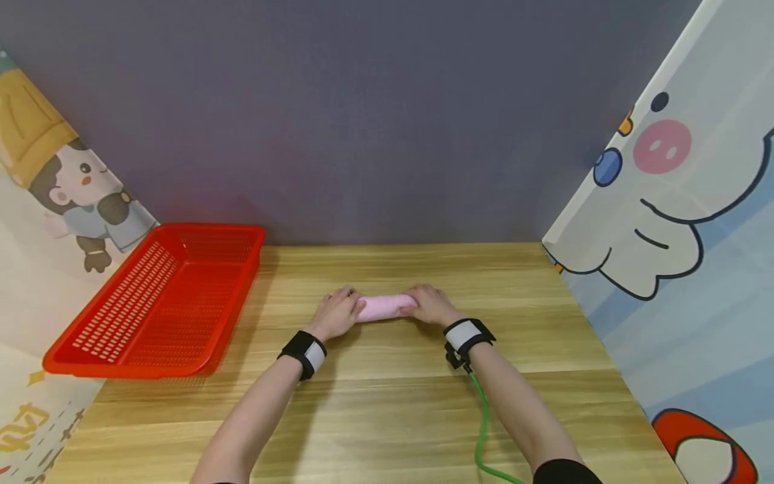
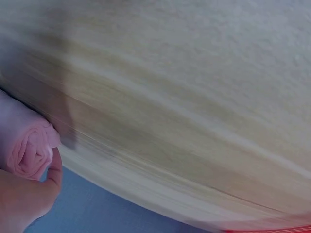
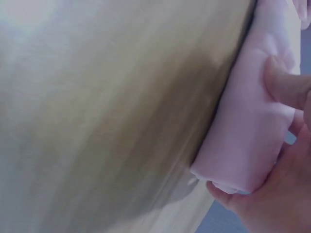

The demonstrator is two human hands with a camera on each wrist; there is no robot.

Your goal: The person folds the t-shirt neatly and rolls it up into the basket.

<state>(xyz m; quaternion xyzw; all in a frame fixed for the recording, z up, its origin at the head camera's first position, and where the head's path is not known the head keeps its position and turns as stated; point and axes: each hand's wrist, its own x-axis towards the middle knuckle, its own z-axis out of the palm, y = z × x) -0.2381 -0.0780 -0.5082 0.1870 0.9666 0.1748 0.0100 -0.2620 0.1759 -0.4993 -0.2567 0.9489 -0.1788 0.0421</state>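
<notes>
A pink cloth (image 1: 384, 307), rolled into a cylinder, lies crosswise on the wooden table. My left hand (image 1: 336, 313) grips its left end. Seen from the left wrist, the coiled layers of the cloth roll (image 2: 30, 148) show at that end, and a finger of the left hand (image 2: 26, 199) curls against it. The other end is gripped by my right hand (image 1: 432, 306). In the right wrist view the thumb of the right hand (image 3: 282, 194) presses a dent into the cloth roll (image 3: 243, 126), with other fingers at its far side and end.
A red plastic basket (image 1: 199, 302) with perforated sides stands at the table's left. Behind the wooden table (image 1: 387, 417) rises a grey panel (image 1: 375, 121). A green cable (image 1: 482, 430) runs from the right wristband to the front edge. Printed cartoon sheets flank both sides.
</notes>
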